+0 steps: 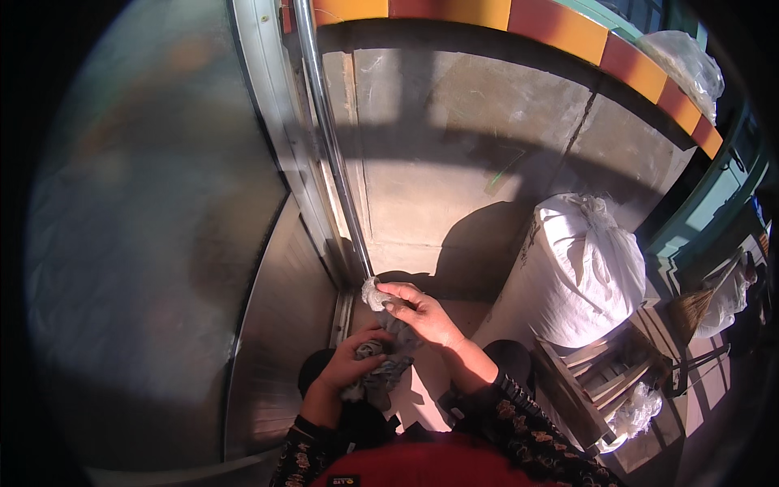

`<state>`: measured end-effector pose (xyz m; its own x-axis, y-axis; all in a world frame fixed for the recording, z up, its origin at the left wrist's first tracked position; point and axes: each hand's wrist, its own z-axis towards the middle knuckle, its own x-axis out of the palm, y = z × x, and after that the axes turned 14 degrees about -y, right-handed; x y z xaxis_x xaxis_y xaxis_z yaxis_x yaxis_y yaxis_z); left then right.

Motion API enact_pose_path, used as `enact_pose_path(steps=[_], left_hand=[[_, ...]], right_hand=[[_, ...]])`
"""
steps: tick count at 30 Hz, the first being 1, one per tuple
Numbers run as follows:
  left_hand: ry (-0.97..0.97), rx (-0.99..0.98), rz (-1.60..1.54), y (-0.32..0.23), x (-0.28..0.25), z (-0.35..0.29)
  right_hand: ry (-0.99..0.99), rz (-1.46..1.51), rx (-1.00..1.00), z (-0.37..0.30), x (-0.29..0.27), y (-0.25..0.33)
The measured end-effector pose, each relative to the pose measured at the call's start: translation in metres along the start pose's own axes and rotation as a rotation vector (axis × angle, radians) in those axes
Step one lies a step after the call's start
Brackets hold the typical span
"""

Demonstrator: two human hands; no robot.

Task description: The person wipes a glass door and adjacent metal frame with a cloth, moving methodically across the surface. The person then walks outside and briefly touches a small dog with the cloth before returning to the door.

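Observation:
A shiny metal pole (333, 150) slants down past the door frame to my hands. My right hand (428, 318) is closed around a pale, wadded part of a rag (373, 294), which is pressed against the pole's lower end. Grey, crumpled cloth (380, 377) hangs below it and is bunched in my left hand (347, 367), whose fingers curl around it. Whether the pale wad and the grey bunch are one piece, I cannot tell. My knees, in dark trousers, are on either side of my hands.
A frosted door panel (154, 227) rises on the left. A concrete wall (422, 178) stands ahead under a yellow and red tiled ledge (552, 32). To the right are a tied white sack (580, 276), a wooden slatted stool (568, 385), crumpled plastic (637, 414) and a broom (690, 312).

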<state>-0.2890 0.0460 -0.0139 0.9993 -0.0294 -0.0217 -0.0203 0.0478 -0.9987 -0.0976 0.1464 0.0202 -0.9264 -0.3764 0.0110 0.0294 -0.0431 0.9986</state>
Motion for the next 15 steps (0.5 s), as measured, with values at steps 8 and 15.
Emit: enact_pose_path(steps=[8, 15], left_hand=[[-0.035, 0.006, -0.063, 0.004, 0.003, -0.003], [0.058, 0.05, 0.016, 0.003, 0.012, 0.007]], right_hand=[[-0.132, -0.377, -0.211, -0.005, -0.001, -0.029], [-0.133, -0.045, 0.049, -0.027, 0.008, -0.042]])
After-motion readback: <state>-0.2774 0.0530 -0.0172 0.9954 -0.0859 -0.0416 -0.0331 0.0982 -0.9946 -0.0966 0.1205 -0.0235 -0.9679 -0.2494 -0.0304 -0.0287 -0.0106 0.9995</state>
